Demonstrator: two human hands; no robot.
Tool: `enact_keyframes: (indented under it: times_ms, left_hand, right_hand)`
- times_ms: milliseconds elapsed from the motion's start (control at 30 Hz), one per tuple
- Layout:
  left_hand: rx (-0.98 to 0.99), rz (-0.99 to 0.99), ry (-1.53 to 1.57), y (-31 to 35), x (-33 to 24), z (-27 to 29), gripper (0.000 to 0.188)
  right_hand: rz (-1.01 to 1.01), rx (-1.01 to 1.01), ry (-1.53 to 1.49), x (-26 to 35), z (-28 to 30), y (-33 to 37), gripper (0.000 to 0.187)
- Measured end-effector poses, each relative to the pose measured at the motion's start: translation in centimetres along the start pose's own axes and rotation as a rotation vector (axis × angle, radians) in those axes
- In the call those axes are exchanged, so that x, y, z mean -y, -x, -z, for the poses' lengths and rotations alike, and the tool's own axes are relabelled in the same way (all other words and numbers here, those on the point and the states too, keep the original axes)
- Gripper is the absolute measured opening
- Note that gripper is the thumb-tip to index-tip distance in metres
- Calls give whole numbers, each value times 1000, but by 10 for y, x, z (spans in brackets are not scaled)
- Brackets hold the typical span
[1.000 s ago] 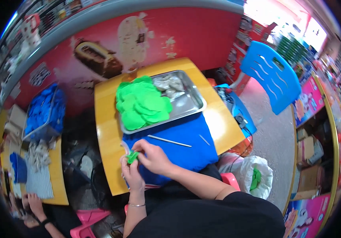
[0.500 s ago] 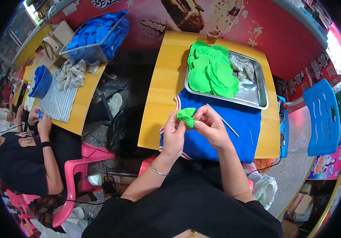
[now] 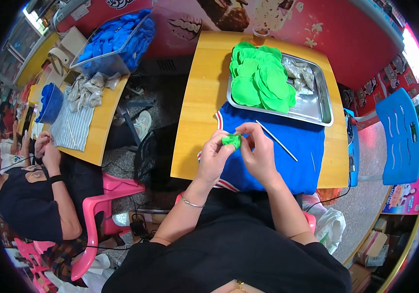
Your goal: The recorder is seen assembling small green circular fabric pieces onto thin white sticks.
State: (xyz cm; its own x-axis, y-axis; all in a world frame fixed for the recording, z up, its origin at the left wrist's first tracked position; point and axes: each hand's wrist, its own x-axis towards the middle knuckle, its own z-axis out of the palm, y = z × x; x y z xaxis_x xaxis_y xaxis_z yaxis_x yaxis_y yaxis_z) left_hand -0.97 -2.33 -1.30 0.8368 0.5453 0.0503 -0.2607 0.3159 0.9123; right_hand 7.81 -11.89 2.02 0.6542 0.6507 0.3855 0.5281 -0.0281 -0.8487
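Bench [image 3: 185, 158]: near part covered by blue cloth [image 3: 287, 168]; metal tray [image 3: 324, 115] set beyond.
Green stack [image 3: 263, 80]: piled in the tray's left part, far of both hands.
Left hand [image 3: 212, 157]: fingers closed on the left side of the green piece [image 3: 231, 141].
Right hand [image 3: 259, 152]: fingers pinched at its right edge; stick [image 3: 280, 144] nearer this hand, slanted far-left to near-right.
Green piece: held between both hands, bunched; long axis unclear.

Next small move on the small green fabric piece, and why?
Probably steady the small, bunched, bright-green fabric piece with the left hand while the right hand tucks its edge. Both hands have a pinching grip on it and it looks crumpled; the slim, straight, white stick lies unheld on the blue cloth.
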Motion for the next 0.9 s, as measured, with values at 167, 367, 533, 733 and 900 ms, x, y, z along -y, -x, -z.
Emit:
enact_keyframes:
  times_ms: [167, 367, 533, 733, 900]
  left_hand:
    - [-267, -214, -124, -2, -6, -2, 12]
    - [-181, -489, -544, 0, -12, -4, 13]
    - [-108, -183, -268, -1, -5, 4, 4]
    - [164, 41, 17, 1, -3, 7, 6]
    - [72, 27, 190, 3, 3, 3, 4]
  right_hand:
    - [-237, 285, -450, -7, 8, 4, 23]
    - [-372, 438, -892, -7, 20, 0, 25]
    - [-94, 195, -77, -6, 20, -5, 16]
    - [70, 92, 168, -6, 15, -8, 20]
    - [81, 88, 230, -3, 16, -13, 19]
